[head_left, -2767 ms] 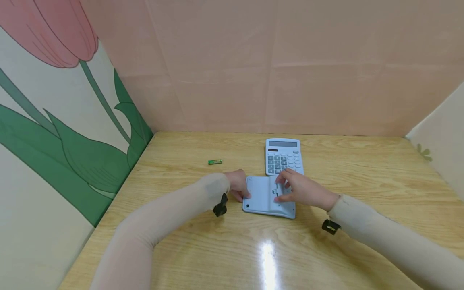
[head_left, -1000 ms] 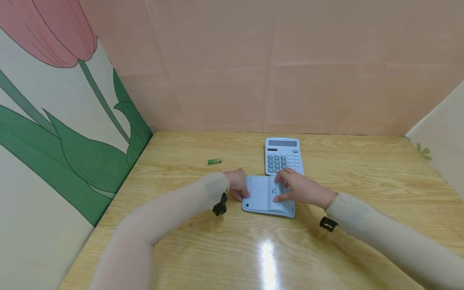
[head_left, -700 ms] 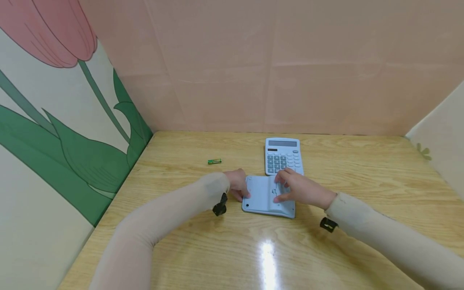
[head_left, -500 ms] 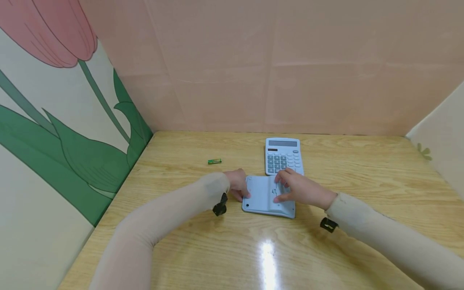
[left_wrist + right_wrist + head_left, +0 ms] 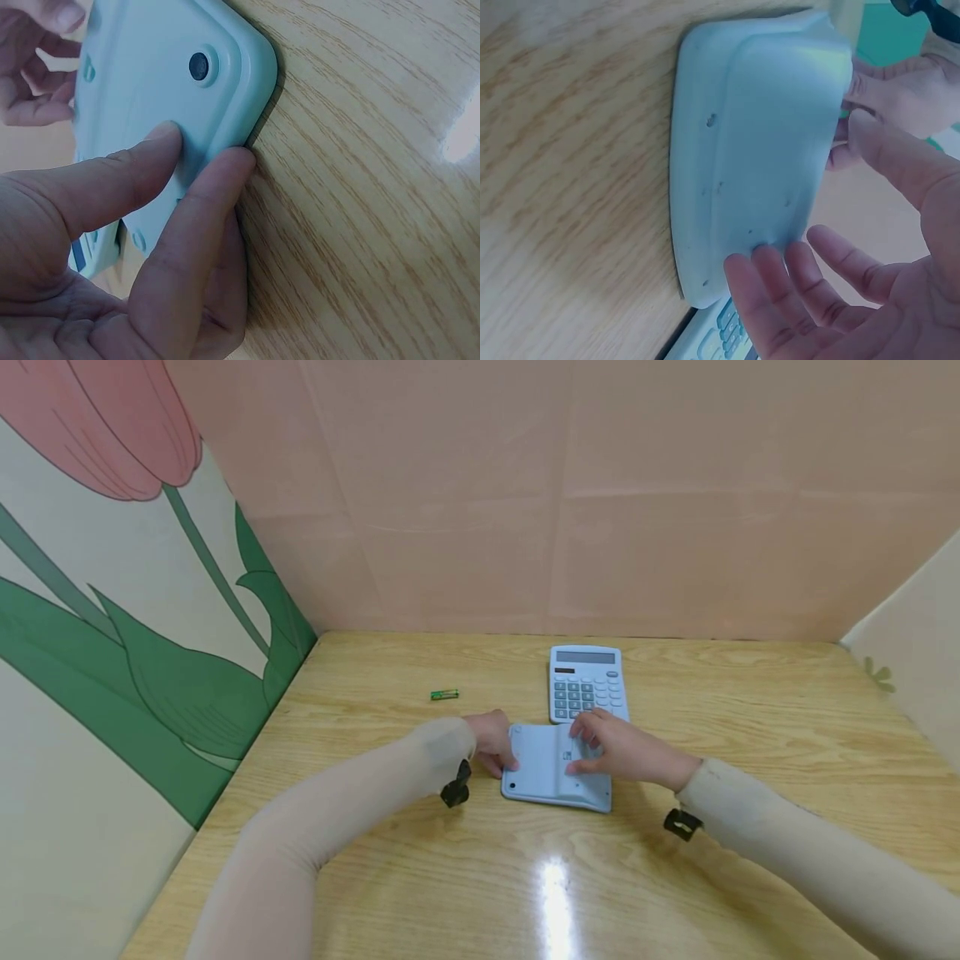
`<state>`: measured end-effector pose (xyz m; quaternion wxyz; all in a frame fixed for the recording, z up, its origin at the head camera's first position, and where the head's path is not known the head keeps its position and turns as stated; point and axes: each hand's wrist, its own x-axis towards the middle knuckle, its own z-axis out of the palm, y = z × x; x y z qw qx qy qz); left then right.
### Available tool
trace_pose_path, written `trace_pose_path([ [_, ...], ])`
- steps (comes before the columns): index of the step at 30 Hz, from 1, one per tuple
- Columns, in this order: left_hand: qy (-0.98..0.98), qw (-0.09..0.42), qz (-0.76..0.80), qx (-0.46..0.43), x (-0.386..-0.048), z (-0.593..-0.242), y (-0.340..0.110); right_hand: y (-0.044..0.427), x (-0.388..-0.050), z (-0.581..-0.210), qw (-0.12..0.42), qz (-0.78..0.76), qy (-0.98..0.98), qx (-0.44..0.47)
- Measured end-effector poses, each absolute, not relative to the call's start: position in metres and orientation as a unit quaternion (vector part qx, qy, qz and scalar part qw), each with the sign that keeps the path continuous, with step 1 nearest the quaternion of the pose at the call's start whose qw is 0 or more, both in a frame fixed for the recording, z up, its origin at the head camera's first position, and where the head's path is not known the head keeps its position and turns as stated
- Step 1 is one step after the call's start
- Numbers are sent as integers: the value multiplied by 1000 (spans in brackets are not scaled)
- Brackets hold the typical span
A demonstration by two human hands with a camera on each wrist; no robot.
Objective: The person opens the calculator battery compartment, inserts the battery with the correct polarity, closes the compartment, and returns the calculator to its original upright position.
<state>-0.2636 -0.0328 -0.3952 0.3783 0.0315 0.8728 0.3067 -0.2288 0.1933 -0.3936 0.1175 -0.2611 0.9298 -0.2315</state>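
A light blue calculator (image 5: pixel 536 760) lies face down on the table, its back turned up. At its left edge my left hand (image 5: pixel 491 742) pinches it, thumb (image 5: pixel 150 169) on the back and index finger (image 5: pixel 206 202) along the side. My right hand (image 5: pixel 626 750) is over the raised end, thumb and fingers spread across it and touching around the battery cover (image 5: pixel 567 755). Its fingers (image 5: pixel 780 292) look fairly straight in the right wrist view. The cover is partly hidden by this hand.
A second calculator (image 5: pixel 587 683) lies face up just behind the first, close to my right fingertips. A green battery (image 5: pixel 445 694) lies farther back on the left. The wooden table (image 5: pixel 420 877) meets a pink backdrop (image 5: pixel 465 527) at the rear.
The dark gap by the battery cover, seen earlier, has closed up and its latch mark sits flatter. My right hand shifted only slightly; my left hand and both calculators stayed put.
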Motion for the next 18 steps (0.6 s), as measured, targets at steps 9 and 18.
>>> trace_pose_path([
  [9, 872, 379, 306, 38, -262, -393, -34, 197, -242, -388, 151, -254, 923, -246],
  [18, 869, 383, 311, 35, -262, -393, -33, 193, -255, -372, 245, -184, 924, -229],
])
